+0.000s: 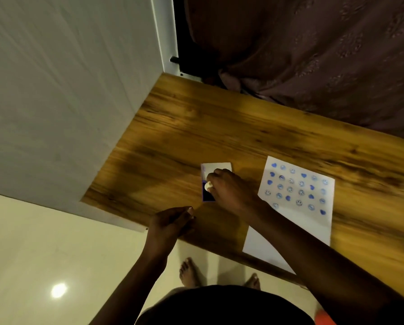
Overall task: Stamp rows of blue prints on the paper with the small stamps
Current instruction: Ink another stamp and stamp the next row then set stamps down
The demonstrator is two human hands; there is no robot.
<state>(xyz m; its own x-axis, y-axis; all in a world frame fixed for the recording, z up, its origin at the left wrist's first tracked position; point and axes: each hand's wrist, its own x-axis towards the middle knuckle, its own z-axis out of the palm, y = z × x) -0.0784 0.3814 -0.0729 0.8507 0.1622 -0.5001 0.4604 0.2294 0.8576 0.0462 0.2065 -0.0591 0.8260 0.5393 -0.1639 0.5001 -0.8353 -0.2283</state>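
Pressing down near the centre of the frame, the right hand [229,191] pinches a small pale stamp [207,186] between its fingertips and holds it against the dark blue ink pad [208,195], which sits in an open white case [216,168] on the wooden table [196,127]. Below and to the left of it, at the near edge of the table, the left hand [170,224] is curled into a loose fist; whether it holds anything cannot be told. Right of centre lies the white paper [287,233], flat on the table and turned at a slight angle, with its near corner reaching the table edge. Its upper part carries rows of blue prints [297,186], a mix of solid hearts and round smiley faces; its lower part is blank. The right forearm crosses over the lower left portion of the sheet. A white panel [67,90] fills the upper left of the frame and a dark brownish curtain [313,55] hangs across the upper right. Along the bottom, 2 bare feet [191,273] stand on a pale glossy floor [32,254] that shows a bright spot of reflected light at the lower left.
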